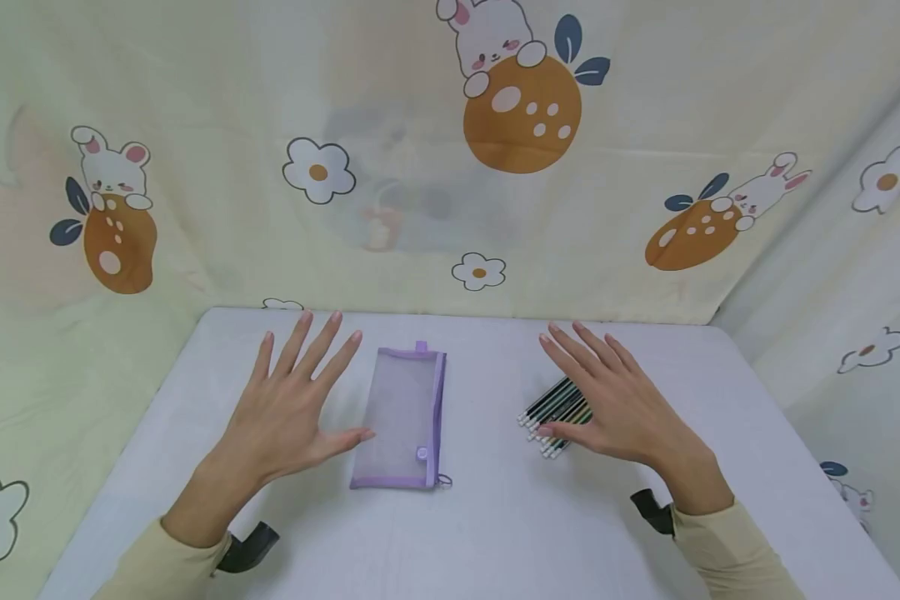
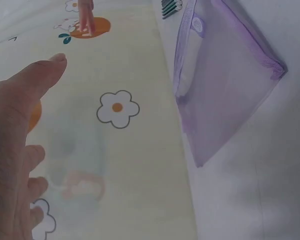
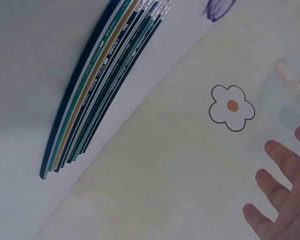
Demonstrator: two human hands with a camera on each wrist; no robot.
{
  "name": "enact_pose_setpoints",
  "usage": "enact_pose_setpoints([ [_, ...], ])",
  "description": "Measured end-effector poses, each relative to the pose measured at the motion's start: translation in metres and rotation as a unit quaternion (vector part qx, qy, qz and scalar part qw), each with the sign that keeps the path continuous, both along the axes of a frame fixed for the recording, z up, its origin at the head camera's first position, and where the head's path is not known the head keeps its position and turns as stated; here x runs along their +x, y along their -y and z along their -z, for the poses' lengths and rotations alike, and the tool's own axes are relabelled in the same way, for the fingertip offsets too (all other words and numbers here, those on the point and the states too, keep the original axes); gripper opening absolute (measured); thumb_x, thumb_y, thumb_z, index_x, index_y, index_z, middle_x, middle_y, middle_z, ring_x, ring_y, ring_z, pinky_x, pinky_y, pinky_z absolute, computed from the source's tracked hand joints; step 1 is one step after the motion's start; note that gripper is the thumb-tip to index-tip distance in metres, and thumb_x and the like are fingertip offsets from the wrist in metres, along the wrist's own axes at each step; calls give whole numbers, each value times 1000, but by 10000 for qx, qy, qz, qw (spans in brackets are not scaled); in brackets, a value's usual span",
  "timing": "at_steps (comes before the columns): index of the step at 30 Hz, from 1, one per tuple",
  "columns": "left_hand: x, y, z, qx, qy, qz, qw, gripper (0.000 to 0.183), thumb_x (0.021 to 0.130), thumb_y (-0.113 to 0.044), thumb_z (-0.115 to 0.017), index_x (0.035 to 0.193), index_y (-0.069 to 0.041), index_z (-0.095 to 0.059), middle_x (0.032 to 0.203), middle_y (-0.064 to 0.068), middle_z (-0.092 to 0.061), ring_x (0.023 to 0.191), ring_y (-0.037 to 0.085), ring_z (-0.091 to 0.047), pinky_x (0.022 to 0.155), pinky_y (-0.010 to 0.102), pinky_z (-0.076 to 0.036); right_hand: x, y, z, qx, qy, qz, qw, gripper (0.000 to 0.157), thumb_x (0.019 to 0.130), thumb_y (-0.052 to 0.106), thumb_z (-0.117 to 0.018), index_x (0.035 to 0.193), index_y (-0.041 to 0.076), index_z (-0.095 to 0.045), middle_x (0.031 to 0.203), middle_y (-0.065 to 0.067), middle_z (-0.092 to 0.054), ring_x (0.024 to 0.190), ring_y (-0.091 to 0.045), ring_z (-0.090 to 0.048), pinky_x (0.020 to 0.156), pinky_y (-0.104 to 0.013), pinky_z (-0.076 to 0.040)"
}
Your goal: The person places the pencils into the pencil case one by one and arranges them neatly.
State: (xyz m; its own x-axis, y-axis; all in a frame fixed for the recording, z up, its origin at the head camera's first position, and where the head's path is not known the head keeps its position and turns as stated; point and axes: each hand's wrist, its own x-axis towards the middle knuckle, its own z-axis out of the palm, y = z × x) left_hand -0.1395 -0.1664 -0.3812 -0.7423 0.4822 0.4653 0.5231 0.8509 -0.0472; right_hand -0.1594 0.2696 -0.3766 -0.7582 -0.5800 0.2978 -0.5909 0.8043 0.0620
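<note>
A flat purple mesh pencil pouch (image 1: pixel 401 417) with a zipper along its right side lies on the white table. My left hand (image 1: pixel 285 417) is held with fingers spread just left of the pouch, its thumb tip overlapping the pouch's edge in the head view. To the right lies a bundle of pencils (image 1: pixel 555 408), dark green, black and yellowish, with white eraser ends. My right hand (image 1: pixel 618 400) is spread above the pencils and hides part of them. In the right wrist view the pencils (image 3: pixel 97 85) lie side by side. Neither hand holds anything.
The white table (image 1: pixel 487 533) ends at a cream curtain (image 1: pixel 405 83) printed with rabbits, oranges and flowers, which hangs behind and on both sides. A black strap (image 1: pixel 247 548) shows at the left wrist and another black strap (image 1: pixel 652 512) at the right.
</note>
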Motion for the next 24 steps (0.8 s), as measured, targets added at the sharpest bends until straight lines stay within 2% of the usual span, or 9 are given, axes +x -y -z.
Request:
enact_pose_setpoints([
  [2, -1, -1, 0, 11, 13, 12, 10000, 104, 82, -89, -39, 162, -23, -28, 170, 7, -17, 158, 31, -4, 115, 72, -19, -1, -2, 0, -24, 18, -35, 10000, 109, 78, 70, -71, 162, 17, -26, 166, -8, -29, 154, -35, -21, 125, -51, -10],
  [9, -5, -8, 4, 9, 70, 101, 9999, 103, 83, -87, -41, 162, -21, -27, 170, 9, -16, 158, 32, -4, 116, 71, -19, -5, -8, 2, -239, 100, -257, 9993, 103, 81, 67, -72, 162, 17, -29, 164, -8, -35, 151, -36, -29, 120, -57, -23],
  [12, -9, -14, 10, 41, 129, 153, 9998, 102, 84, -84, -44, 163, -21, -25, 171, 9, -16, 157, 34, -7, 115, 70, -20, -10, -11, 5, -416, 277, -339, 9982, 99, 84, 62, -73, 161, 18, -30, 163, -6, -37, 149, -35, -31, 119, -57, -25],
  [17, -15, -27, 18, 82, 357, 193, 9991, 104, 83, -76, -57, 163, -20, -23, 171, 9, -15, 156, 36, -12, 115, 70, -22, -18, -16, 7, -645, 648, -380, 9951, 97, 83, 49, -80, 161, 17, -32, 161, -7, -39, 148, -34, -34, 115, -60, -29],
  [24, -24, -43, 31, 169, 530, 332, 9979, 104, 82, -75, -58, 163, -20, -24, 171, 11, -14, 156, 37, -14, 115, 70, -22, -32, -26, 11, -836, 1137, -730, 9873, 87, 83, 33, -84, 157, 16, -41, 159, -6, -43, 147, -32, -36, 114, -58, -32],
])
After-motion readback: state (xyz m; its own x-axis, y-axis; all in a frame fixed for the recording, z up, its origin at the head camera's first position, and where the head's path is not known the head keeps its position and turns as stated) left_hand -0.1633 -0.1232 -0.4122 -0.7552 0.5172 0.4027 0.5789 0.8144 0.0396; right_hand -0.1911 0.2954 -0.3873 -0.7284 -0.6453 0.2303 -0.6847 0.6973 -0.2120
